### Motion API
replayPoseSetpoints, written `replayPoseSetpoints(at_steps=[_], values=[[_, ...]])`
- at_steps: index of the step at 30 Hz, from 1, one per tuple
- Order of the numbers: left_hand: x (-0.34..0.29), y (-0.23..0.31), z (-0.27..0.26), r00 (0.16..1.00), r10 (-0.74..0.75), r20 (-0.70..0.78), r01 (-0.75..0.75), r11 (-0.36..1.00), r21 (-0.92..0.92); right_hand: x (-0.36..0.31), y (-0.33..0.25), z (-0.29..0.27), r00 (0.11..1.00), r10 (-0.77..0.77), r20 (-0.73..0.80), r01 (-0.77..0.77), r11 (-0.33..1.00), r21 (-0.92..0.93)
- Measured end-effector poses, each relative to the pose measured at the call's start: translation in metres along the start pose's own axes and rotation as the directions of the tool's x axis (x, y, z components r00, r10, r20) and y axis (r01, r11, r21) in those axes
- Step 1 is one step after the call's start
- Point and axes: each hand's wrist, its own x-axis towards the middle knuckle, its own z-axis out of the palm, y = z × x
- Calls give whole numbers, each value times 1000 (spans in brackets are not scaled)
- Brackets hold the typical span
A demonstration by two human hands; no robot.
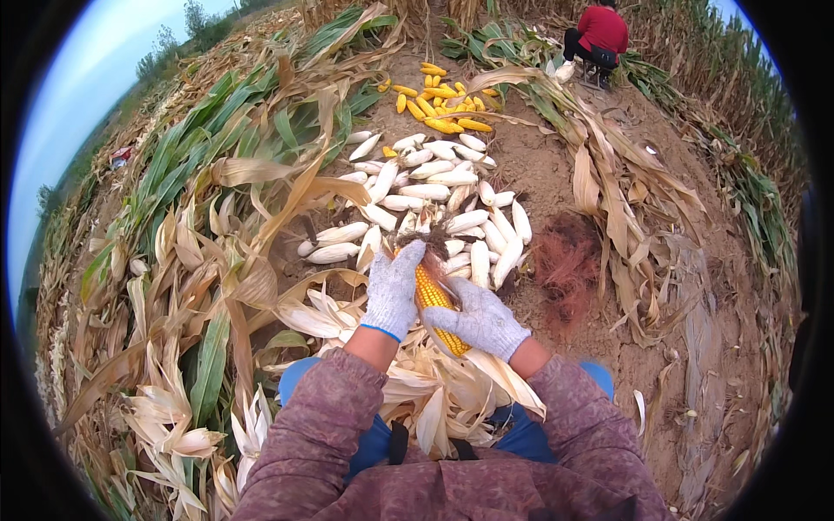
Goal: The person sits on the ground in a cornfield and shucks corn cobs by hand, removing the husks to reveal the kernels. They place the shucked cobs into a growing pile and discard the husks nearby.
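The person sits low on bare soil. The left hand (393, 291), in a grey knit glove, is clenched around the upper end of a yellow corn cob (437, 306), near the dark tuft of dried silk at its tip. The right hand (479, 319), gloved alike, grasps the cob's lower half. The cob lies between both hands, above the knees, with pale husk leaves (434, 391) hanging from its base over the lap.

Judgement on the step: the husk appears part-stripped. A clean result would call for a firm hold on the base while the remaining leaves are pulled down together, then a sharp snap at the stalk end, so no kernels are torn.

Just ahead lies a heap of white, unhusked ears (426, 195); beyond it, a smaller pile of stripped yellow cobs (439, 100). A reddish clump of silk (566, 260) rests on the ground to the right. Cut stalks and dry leaves (208, 260) ring the cleared patch of earth (539, 156). Another person in a red top (599, 35) crouches at the far edge. The setting is an open field under pale sky.
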Motion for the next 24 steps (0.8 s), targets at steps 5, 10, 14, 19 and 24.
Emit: replayPoseSetpoints(at_steps=[5,10,14,19,24], values=[[11,15,-2,982,71,-175,-84,994,-68,-9,-10,-5,997,-78,26,82,935,-346],[16,16,-16,984,-176,-17,165,945,-282,-7,1,3,992,-107,66,124,932,-341],[2,42,-13,953,-286,101,303,884,-357,-5,3,5,981,-194,19,190,931,-312],[-4,63,-13,958,-273,82,285,918,-275,3,5,5,971,-239,-5,224,919,-323],[3,66,-18,950,-291,112,312,871,-380,6,5,4,963,-268,-29,257,944,-209]])
